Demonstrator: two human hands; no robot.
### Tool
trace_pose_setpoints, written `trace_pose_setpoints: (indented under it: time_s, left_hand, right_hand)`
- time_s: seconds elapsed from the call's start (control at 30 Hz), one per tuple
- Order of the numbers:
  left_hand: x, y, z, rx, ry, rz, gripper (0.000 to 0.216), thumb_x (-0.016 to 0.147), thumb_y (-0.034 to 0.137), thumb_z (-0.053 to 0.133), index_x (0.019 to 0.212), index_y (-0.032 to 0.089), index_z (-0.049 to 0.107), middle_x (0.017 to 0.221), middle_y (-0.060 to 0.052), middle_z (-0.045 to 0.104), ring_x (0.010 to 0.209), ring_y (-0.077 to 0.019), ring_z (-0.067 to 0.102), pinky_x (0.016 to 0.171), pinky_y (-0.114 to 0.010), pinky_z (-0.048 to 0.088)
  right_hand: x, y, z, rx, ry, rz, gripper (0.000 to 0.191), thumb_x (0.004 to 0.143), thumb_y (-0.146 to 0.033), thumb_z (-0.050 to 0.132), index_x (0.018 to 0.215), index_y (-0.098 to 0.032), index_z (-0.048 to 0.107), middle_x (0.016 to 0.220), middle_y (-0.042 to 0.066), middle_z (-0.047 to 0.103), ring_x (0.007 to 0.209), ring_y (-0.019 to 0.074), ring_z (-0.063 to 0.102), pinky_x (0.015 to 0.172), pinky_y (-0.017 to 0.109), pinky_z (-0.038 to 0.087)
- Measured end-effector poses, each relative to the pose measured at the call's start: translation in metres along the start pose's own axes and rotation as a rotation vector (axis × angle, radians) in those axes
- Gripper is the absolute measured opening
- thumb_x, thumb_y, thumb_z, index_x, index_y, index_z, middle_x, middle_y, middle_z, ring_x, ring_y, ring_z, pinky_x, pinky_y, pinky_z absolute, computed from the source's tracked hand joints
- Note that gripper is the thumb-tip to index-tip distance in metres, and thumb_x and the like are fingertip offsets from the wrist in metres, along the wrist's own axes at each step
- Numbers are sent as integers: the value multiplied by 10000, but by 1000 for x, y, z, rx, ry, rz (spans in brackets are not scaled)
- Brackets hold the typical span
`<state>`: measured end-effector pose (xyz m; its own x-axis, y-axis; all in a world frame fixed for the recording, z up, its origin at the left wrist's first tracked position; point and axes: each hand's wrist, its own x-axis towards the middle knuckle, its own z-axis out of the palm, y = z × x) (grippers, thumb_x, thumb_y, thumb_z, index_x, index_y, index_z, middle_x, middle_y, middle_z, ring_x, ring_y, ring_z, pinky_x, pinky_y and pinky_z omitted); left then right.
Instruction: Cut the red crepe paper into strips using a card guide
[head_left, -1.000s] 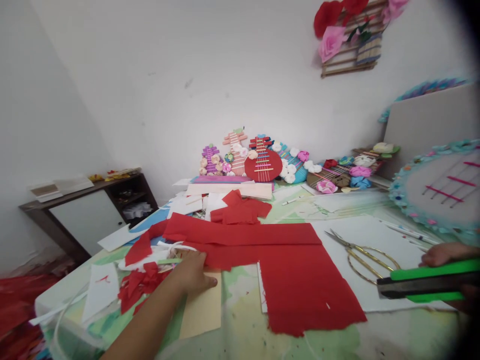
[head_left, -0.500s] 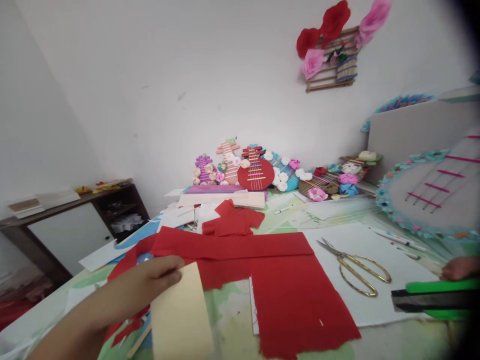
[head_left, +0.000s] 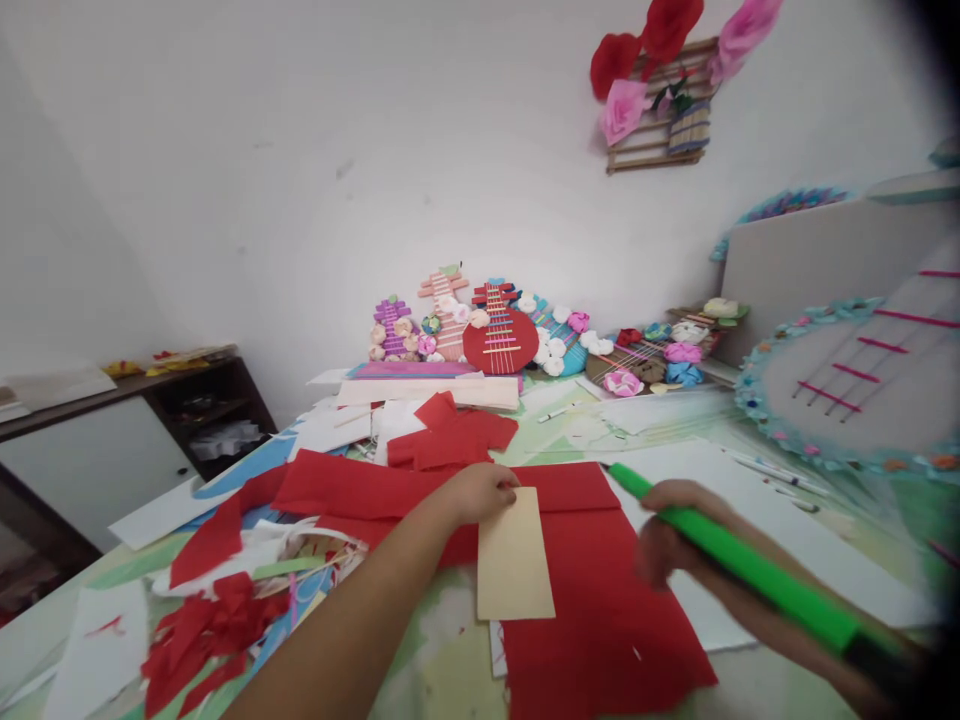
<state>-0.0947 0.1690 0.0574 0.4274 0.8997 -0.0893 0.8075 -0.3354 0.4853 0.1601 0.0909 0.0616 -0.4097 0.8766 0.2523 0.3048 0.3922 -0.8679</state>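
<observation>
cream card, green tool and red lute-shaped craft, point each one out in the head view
Cream card (head_left: 516, 562): head view, middle of its flat face.
Green tool (head_left: 759, 567): head view, middle of its green length.
Red lute-shaped craft (head_left: 517, 342): head view, on its round red body.

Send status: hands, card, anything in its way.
Left hand pinching cream card over red sheet; contact unclear. Right hand holding green-handled tool. Red scraps off left, apart from card.

cream card (head_left: 516, 570) brought over red cloth (head_left: 600, 600) by left hand (head_left: 480, 493), right hand (head_left: 679, 553) swung inward with green tool (head_left: 772, 585)
</observation>
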Motion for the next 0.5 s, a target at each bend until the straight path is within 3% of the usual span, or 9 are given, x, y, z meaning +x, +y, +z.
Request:
trace_pose_setpoints:
  time_s: [0.13, 0.27, 0.4, 0.5]
  left_hand:
    - [4, -6, 16, -51, 116, 34, 188, 837, 256, 522, 983, 139, 540, 961, -46, 559, 823, -170, 555, 718, -350, 456]
    - [-3, -9, 18, -89, 366, 4, 261, 803, 140, 494, 1063, 146, 513, 1045, -69, 541, 931, -165, 523, 805, -281, 419]
    - [-43, -8, 20, -40, 629, -36, 251, 828, 111, 332, 988, 133, 524, 990, -89, 539, 948, -179, 498, 834, -307, 389]
    - [-88, 1, 47, 64, 656, 64, 201, 823, 169, 362, 791, 167, 560, 755, -51, 554, 756, -178, 534, 723, -307, 425]
  right_hand:
    - [22, 0, 39, -62, -224, 7, 268, 765, -312, 442, 1021, -252, 492, 789, 23, 594, 665, 154, 583, 613, 285, 476]
    - [53, 17, 67, -223, -265, -6, 408, 700, -262, 518, 1099, -209, 451, 925, 78, 563, 704, 170, 577, 651, 299, 455]
    - [74, 33, 81, -642, -284, -146, 412, 630, -269, 592, 1023, -176, 509, 877, 108, 574, 781, 237, 547, 654, 318, 419]
    - [77, 40, 78, -669, -338, -157, 419, 649, -250, 566, 1055, -181, 492, 887, 106, 579, 772, 226, 551, 644, 301, 415]
